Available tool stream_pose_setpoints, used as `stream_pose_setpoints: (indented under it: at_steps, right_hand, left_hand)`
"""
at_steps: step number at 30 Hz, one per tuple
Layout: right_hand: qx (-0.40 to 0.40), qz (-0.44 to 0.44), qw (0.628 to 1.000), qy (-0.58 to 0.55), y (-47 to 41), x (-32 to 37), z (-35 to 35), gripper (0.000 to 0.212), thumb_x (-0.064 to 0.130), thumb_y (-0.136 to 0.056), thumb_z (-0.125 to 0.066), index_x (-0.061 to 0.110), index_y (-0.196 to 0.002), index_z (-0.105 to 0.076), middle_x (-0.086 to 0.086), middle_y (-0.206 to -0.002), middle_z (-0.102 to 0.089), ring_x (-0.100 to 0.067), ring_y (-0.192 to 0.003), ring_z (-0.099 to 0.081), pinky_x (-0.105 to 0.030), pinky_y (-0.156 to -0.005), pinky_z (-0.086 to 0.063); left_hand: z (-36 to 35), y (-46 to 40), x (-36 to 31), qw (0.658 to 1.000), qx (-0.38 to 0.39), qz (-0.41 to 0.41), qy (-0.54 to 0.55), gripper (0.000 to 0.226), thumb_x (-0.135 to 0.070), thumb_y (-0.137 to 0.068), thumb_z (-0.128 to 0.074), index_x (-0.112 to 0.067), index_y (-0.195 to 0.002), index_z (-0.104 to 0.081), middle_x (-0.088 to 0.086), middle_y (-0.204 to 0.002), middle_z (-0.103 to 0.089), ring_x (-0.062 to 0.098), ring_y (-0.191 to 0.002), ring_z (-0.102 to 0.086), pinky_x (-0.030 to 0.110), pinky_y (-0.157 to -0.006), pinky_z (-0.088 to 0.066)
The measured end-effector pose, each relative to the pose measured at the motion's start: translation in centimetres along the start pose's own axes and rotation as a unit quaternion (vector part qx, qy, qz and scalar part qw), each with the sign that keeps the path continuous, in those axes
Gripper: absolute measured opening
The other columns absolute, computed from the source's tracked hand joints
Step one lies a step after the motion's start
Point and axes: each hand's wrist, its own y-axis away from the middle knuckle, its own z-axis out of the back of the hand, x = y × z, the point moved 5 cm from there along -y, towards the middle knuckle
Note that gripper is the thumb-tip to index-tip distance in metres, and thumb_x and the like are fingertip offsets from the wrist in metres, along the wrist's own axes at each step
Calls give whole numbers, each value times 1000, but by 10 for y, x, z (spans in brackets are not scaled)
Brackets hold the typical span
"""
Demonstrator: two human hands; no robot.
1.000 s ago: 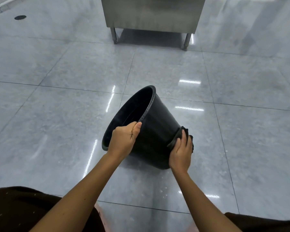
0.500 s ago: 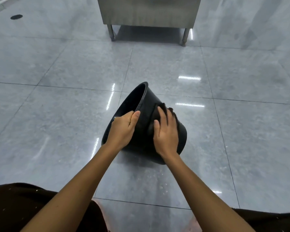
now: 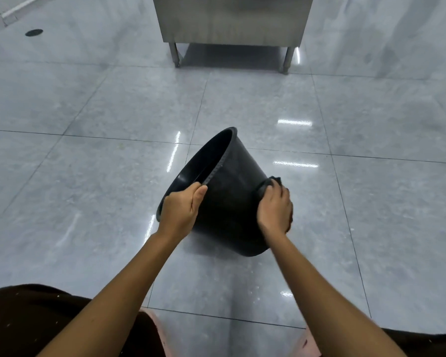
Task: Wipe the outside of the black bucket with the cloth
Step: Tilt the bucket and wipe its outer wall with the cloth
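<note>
Head view, near to far. Bottom corners: dark brown trouser legs (image 3: 23, 320), with both bare forearms running up to frame centre.

Left hand (image 3: 182, 208) is closed in a pinch on the rim of the black tapered plastic bucket (image 3: 229, 202), thumb on the outer wall, fingers hooked inside the mouth. Bucket lies tipped on the glossy grey floor tiles (image 3: 88, 176), mouth toward the left of frame, narrow base toward the right.

Right hand (image 3: 276, 208) is pressed flat at the base end, fingers together, clamping the dark crumpled cloth (image 3: 274, 182) against the wall; only a corner of the cloth shows above the knuckles.

Change: half a second ago the right hand and cloth sat high on the wall near the rim; now they're down at the base. One rim-to-base stroke is done on the upward-facing side. Left grip unchanged. Likely needs the bucket rolled to reach the floor side.

Far, top centre: brushed steel cabinet on short legs (image 3: 232, 21). Upper left: round dark floor drain (image 3: 34, 32).
</note>
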Motion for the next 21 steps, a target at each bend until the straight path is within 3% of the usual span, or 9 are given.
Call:
stream_pose_setpoints:
  at_steps: [4,8,10,14,17,18,21]
  right_hand:
    - [-16,241,970,30,78,34,-19,50,36,-99,-28,21,-146,-38,-4,-154,-35,-29,-144,-24,-38,-117,-23]
    - [-10,340,938,60,73,64,-19,49,33,-100,-31,20,-147,-37,-4,-155,-35,-32,-146,-22,-34,-117,-19]
    - [0,327,944,44,53,86,-13,50,33,-101,-28,20,-148,-35,-3,-156,-33,-28,-146,-22,-35,-119,-17]
    - [86,195,977,22,-9,115,-18,47,34,-101,-22,27,-143,-42,1,-152,-39,-24,-136,-38,-43,-110,-34]
    - [174,63,981,57,-47,120,-27,42,26,-94,-24,22,-111,-63,-7,-121,-63,-33,-106,-58,-41,-87,-47]
    - [183,34,981,62,-52,119,-29,41,24,-91,-26,19,-102,-65,-8,-114,-65,-33,-100,-59,-41,-85,-48]
    - [122,42,991,23,-41,118,-27,40,28,-92,-22,23,-103,-61,-5,-126,-60,-34,-116,-52,-47,-98,-43]
  left_hand:
    - [3,-9,-8,1000,-14,-11,26,38,-41,-91,-27,-25,-58,-34,-14,-43,-28,2,-50,-50,8,-46,-36]
    - [-6,-2,-8,999,-20,-3,39,42,-37,-97,-29,-35,-55,-29,-11,-42,-30,5,-45,-47,10,-42,-31]
    - [-7,1,-7,999,-23,-11,32,43,-36,-98,-31,-34,-55,-26,-13,-42,-26,5,-44,-45,10,-42,-29]
    - [-6,6,-11,998,-23,-40,41,39,-44,-94,-24,-27,-59,-27,-17,-44,-21,4,-46,-46,9,-43,-30]
    - [-9,9,-13,998,-19,-43,30,42,-46,-95,-23,-24,-61,-32,-18,-44,-23,6,-46,-48,9,-42,-33]
    - [-10,11,-12,999,-16,-36,19,43,-47,-95,-24,-23,-60,-34,-17,-44,-24,10,-40,-44,10,-40,-31]
    - [-10,10,-8,1000,-10,-25,-6,45,-49,-95,-22,-22,-60,-34,-15,-43,-25,7,-34,-30,13,-37,-28]
